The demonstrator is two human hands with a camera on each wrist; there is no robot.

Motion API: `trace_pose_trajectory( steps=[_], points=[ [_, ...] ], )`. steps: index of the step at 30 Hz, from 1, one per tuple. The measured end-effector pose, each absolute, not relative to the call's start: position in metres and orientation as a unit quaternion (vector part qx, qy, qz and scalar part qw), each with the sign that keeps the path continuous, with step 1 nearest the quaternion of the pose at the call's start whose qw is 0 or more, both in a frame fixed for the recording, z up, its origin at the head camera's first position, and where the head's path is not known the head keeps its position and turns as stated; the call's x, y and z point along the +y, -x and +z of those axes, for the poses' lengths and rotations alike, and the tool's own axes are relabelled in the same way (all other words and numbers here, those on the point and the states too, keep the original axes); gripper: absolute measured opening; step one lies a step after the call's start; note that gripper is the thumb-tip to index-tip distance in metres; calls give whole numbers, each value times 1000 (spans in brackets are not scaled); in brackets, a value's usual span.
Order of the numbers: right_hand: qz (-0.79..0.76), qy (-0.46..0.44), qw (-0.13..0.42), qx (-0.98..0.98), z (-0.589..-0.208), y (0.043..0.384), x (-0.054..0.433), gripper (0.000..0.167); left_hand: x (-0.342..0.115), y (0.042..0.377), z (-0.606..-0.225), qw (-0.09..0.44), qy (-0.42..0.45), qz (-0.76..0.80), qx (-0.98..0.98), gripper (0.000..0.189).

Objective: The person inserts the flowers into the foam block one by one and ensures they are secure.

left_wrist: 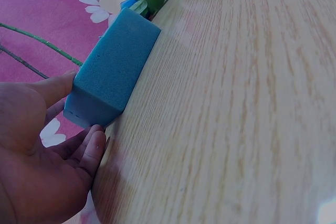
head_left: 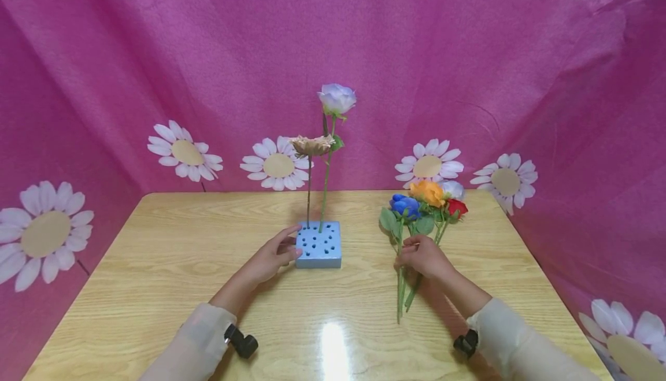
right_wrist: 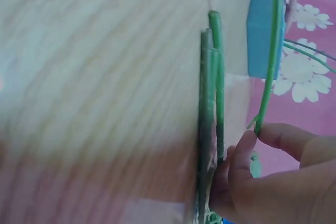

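Note:
A light blue foam block [head_left: 318,263] with several holes in its top stands on the table. Two artificial flowers rise from it: a pale lavender rose [head_left: 337,99] and a shorter beige flower [head_left: 311,145]. My left hand [head_left: 270,258] rests against the block's left side, thumb and fingertips spread along its edge; its palm shows in the left wrist view. On the right, my right hand [head_left: 426,256] pinches a green stem [right_wrist: 272,51] between thumb and finger. That stem seems to belong to the blue flower [head_left: 406,206]. Other stems [right_wrist: 210,93] lie beneath the hand.
Beside the blue flower lie an orange flower [head_left: 428,192], a red rose [head_left: 457,209] and a pale flower [head_left: 452,189], heads toward the back. Behind the wooden table [head_left: 171,254] hangs a magenta cloth [head_left: 234,51] printed with white daisies.

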State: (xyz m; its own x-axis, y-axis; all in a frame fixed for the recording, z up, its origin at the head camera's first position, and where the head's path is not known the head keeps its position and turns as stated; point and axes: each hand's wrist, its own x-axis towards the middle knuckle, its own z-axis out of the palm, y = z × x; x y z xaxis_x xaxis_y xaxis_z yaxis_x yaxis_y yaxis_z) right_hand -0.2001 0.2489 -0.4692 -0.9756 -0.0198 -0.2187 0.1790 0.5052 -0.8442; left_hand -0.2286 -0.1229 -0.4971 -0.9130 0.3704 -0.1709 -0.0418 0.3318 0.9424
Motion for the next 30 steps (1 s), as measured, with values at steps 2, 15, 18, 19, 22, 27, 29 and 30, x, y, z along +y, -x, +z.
trace_pose_trajectory(
  steps=[2,15,18,19,22,27,29,30],
  points=[
    [-512,-42,108,851,-467,201,250,51,-123,229,-497,182,-103,568,796,63],
    [-744,-104,205,627,-455,203,253,43,-123,228,-496,179,-101,565,799,62],
    [-779,-98,225,577,-454,202,254,22,-123,228,-496,179,-104,567,797,62],
    [-785,-96,228,567,-454,202,254,20,-123,228,-497,178,-105,568,797,62],
    [-793,-83,241,553,-454,202,253,22,-123,228,-496,179,-105,567,797,62],
    [-793,-57,274,542,-459,201,251,42,-123,228,-496,180,-98,564,800,63],
    [-790,-49,288,539,-462,200,250,55,-122,228,-496,179,-95,563,801,62],
    [-788,-43,295,539,-464,200,249,61,-122,228,-496,178,-94,562,802,62]
  ],
)
